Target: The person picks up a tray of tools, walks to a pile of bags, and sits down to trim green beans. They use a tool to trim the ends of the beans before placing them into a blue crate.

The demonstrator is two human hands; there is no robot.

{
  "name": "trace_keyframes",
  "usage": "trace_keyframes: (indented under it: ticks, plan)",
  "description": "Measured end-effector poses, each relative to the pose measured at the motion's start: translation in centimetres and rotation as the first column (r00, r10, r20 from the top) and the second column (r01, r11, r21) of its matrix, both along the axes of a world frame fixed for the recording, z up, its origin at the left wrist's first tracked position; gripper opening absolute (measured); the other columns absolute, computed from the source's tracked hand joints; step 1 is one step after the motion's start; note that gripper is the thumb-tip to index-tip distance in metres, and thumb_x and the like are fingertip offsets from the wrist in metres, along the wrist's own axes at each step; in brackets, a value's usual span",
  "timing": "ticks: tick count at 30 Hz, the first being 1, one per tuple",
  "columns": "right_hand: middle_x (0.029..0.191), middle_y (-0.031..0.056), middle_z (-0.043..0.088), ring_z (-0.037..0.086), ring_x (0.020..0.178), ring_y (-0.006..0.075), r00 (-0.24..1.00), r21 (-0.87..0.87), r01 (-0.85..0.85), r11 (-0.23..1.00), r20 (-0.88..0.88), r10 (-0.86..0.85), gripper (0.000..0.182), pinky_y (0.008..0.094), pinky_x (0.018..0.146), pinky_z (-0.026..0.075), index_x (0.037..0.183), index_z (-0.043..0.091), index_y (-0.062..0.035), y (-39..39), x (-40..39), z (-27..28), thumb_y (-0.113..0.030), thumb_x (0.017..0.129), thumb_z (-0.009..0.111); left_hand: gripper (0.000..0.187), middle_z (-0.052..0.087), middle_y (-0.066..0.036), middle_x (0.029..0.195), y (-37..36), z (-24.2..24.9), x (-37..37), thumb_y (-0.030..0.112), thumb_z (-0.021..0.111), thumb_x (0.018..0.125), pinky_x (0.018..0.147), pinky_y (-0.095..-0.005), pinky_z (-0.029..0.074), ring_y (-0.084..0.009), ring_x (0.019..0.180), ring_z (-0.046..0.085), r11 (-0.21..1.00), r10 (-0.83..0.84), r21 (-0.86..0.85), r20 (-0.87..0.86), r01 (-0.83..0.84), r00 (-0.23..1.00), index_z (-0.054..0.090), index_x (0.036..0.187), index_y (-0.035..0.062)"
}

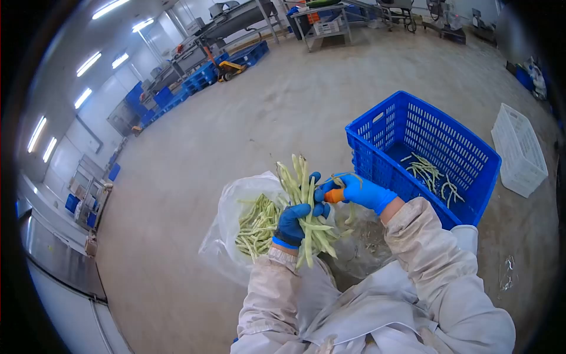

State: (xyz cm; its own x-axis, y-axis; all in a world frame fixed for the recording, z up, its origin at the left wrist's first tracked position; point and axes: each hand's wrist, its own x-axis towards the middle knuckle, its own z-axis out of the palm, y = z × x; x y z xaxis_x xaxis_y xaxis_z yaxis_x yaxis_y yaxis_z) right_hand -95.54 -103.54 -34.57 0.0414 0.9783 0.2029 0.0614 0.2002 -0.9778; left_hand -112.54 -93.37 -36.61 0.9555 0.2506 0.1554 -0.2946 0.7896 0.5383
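Note:
In a blue glove, my left hand (293,223) is closed around a bunch of long pale green beans (308,197), which stick out above and below the fist. Close beside it, my gloved right hand (361,192) grips a tool with a short orange handle (334,196); its working end is hidden. A thin brownish bean strand (346,176) lies along the right fingers. To the left of my hands, a clear plastic bag (222,227) holds a heap of more beans (257,227). Under the right wrist lies another clear bag (368,242) with small scraps.
A blue perforated crate (451,127) stands to the right, with some beans (425,169) on its bottom. Beyond it is a white crate (519,147). Farther off are blue pallets (200,76), a yellow pallet jack (231,69) and a metal table (324,12).

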Motion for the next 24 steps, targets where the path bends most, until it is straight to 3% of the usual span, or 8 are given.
trace_keyframes:
  ticks: [2,5,6,9,11,16,20,24]
  plan:
    - [0.088,0.0029,0.066,0.056,0.072,0.0060,0.983,-0.226,0.167,0.960,-0.033,-0.179,0.026,0.0202,0.055,0.037,0.103,0.063,-0.0069,-1.5,0.6,1.2,-0.022,0.082,0.062,0.078,0.057,-0.010,0.101,-0.3,-0.1,-0.2,0.006,0.061,0.070,0.087,-0.0310,0.044,-0.0161,0.073,0.054,1.000,0.028,0.012,-0.046,-0.028,0.999,0.027,0.140,0.0076]
    - [0.085,0.0034,0.066,0.057,0.070,0.0067,0.957,-0.227,0.170,0.959,-0.193,-0.216,0.024,0.0201,0.052,0.036,0.099,0.063,-0.0057,-2.3,1.9,1.2,-0.023,0.082,0.060,0.078,0.057,-0.010,0.103,-0.9,-0.9,-0.3,0.007,0.060,0.072,0.091,-0.0324,0.044,-0.0169,0.077,0.058,1.000,0.021,0.014,-0.091,-0.020,0.996,0.025,0.141,0.0086]
    - [0.085,0.0044,0.064,0.056,0.069,0.0087,0.960,-0.247,0.143,0.958,-0.202,-0.195,0.028,0.0216,0.053,0.035,0.106,0.061,-0.0051,-2.3,2.0,1.2,-0.020,0.083,0.060,0.075,0.058,-0.010,0.103,-1.2,-1.2,-0.3,0.006,0.061,0.072,0.090,-0.0331,0.044,-0.0178,0.078,0.058,1.000,-0.012,-0.003,-0.094,0.012,0.995,0.029,0.139,0.0078]
    - [0.085,0.0044,0.064,0.056,0.068,0.0090,0.947,-0.269,0.223,0.937,-0.169,-0.274,0.027,0.0229,0.052,0.035,0.105,0.062,-0.0055,-2.1,1.5,1.0,-0.019,0.082,0.060,0.067,0.058,-0.012,0.103,-2.2,-2.9,-0.2,0.005,0.061,0.074,0.095,-0.0376,0.044,-0.0196,0.083,0.060,0.996,-0.067,-0.073,-0.128,0.058,0.989,0.035,0.136,0.0057]
    - [0.085,0.0041,0.064,0.055,0.068,0.0090,0.933,-0.309,0.236,0.921,-0.192,-0.304,0.028,0.0234,0.052,0.035,0.105,0.062,-0.0059,-1.6,1.6,0.3,-0.019,0.081,0.060,0.061,0.058,-0.011,0.106,-2.9,-3.9,-0.1,0.006,0.060,0.073,0.099,-0.0382,0.041,-0.0199,0.086,0.061,0.999,0.005,-0.048,-0.152,-0.012,0.988,0.040,0.131,0.0048]
    - [0.083,0.0030,0.063,0.055,0.069,0.0093,0.893,-0.379,0.221,0.898,-0.292,-0.343,0.025,0.0241,0.051,0.034,0.102,0.063,-0.0066,-0.8,1.0,-1.2,-0.017,0.080,0.059,0.051,0.058,-0.015,0.111,-4.2,-5.1,0.1,0.013,0.054,0.082,0.103,-0.0439,0.037,-0.0239,0.092,0.061,0.968,0.110,-0.210,-0.127,-0.135,0.986,0.040,0.130,0.0008]
    - [0.080,0.0028,0.062,0.056,0.068,0.0105,0.848,-0.443,0.239,0.864,-0.339,-0.408,0.023,0.0232,0.049,0.034,0.102,0.062,-0.0062,-0.4,1.4,-1.6,-0.014,0.081,0.056,0.049,0.056,-0.016,0.117,-4.5,-5.5,-0.4,0.018,0.051,0.086,0.102,-0.0455,0.037,-0.0287,0.101,0.059,0.955,0.100,-0.262,-0.149,-0.137,0.984,0.041,0.131,0.0030]
    - [0.077,0.0037,0.061,0.055,0.067,0.0116,0.833,-0.435,0.308,0.846,-0.305,-0.461,0.019,0.0243,0.047,0.034,0.098,0.061,-0.0064,0.0,1.9,-1.9,-0.013,0.082,0.054,0.046,0.058,-0.015,0.114,-4.8,-5.5,-0.5,0.018,0.050,0.087,0.101,-0.0451,0.038,-0.0291,0.102,0.058,0.963,0.135,-0.206,-0.193,-0.175,0.972,0.043,0.130,0.0033]
